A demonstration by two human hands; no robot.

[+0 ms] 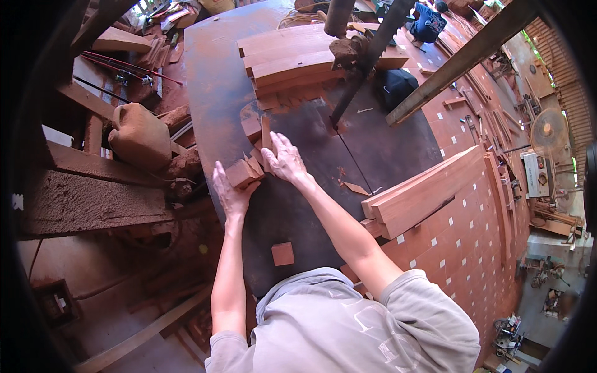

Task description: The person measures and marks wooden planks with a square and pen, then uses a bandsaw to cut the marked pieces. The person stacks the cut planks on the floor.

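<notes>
Left hand (pixel 232 198), thumb and fingers spread, cups the near side of reddish wooden blocks (pixel 239 174) on the left of the dark table (pixel 280 214); right hand (pixel 286 163), fingers slightly parted, rests at their far right side

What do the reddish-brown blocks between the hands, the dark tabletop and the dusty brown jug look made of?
Reddish-brown squared blocks: wood, apparently unvarnished, with warm colour and matte faces.
Dark flat tabletop: perhaps metal, smooth with faint sheen; dust leaves this open.
Dusty brown rounded jug: probably plastic, given soft moulded corners; dust hides its finish.
</notes>
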